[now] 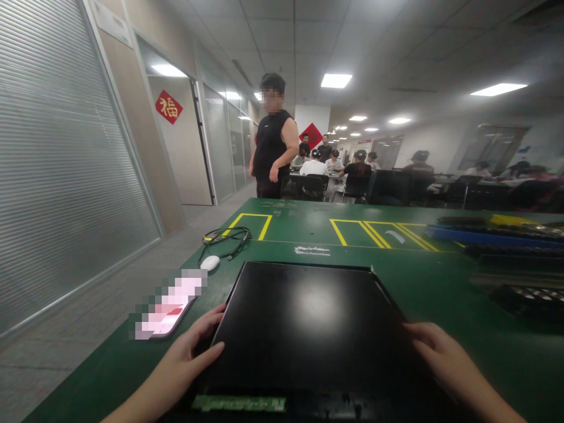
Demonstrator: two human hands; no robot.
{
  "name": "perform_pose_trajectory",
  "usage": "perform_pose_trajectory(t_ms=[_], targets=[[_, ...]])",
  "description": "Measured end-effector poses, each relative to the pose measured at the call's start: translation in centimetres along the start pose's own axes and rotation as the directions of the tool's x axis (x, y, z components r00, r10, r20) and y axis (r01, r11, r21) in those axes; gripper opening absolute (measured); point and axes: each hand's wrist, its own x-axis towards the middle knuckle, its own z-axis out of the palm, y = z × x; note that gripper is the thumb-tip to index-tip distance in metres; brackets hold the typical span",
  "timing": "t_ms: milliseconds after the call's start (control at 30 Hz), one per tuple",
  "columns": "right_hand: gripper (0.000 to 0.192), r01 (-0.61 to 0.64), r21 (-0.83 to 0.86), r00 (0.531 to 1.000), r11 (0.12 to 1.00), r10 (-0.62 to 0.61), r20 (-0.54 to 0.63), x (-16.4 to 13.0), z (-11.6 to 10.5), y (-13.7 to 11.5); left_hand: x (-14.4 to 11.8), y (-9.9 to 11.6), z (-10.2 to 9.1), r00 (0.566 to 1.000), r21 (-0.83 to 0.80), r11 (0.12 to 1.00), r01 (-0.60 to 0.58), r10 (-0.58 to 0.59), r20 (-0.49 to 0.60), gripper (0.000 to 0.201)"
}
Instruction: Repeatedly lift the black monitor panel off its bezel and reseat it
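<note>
A black LCD screen panel point(308, 329) lies face up before me, a ceiling light mirrored in its glass. Along its near edge runs a green circuit board strip point(240, 403). My left hand point(194, 343) grips the panel's left side, thumb over the front edge and fingers along the side. On the opposite side, my right hand point(434, 352) holds the right edge, its fingertips partly hidden beside the panel. To the left of the panel rests a phone point(170, 314), its lit screen partly blurred out.
A white earbud-like case point(210, 263) and a coiled black cable point(229, 238) lie left on the green table point(299, 235), which bears yellow tape marks. Dark and blue strips point(484, 235) are stacked at right. A person point(275, 147) stands beyond; several others sit behind.
</note>
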Motion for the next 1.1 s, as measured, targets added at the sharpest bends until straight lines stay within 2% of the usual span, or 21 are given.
perform_pose_trajectory(t_ms=[233, 400, 633, 833, 1100], targets=[[0.039, -0.021, 0.038, 1.0, 0.999, 0.022, -0.017, 0.04, 0.11, 0.03, 0.07, 0.21, -0.05, 0.999, 0.206, 0.979, -0.012, 0.019, -0.032, 0.054], [0.039, -0.051, 0.052, 0.999, 0.997, 0.05, 0.012, 0.12, 0.14, 0.13, 0.14, 0.11, 0.01, 0.999, 0.295, 0.955, -0.017, 0.027, -0.032, 0.054], [0.042, -0.034, 0.01, 0.999, 0.999, 0.034, -0.026, -0.27, 0.03, -0.48, 0.13, 0.19, 0.4, 0.995, 0.408, 0.912, -0.033, 0.067, -0.068, 0.053], [0.042, -0.041, 0.032, 0.999, 0.999, 0.041, -0.004, -0.2, -0.22, -0.45, -0.05, 0.23, 0.53, 0.994, 0.419, 0.907, -0.049, 0.085, -0.068, 0.048], [0.039, -0.02, 0.045, 1.0, 0.999, 0.019, 0.021, -0.2, -0.58, -0.04, 0.01, 0.02, 0.33, 0.998, 0.332, 0.943, -0.022, 0.042, -0.055, 0.049]])
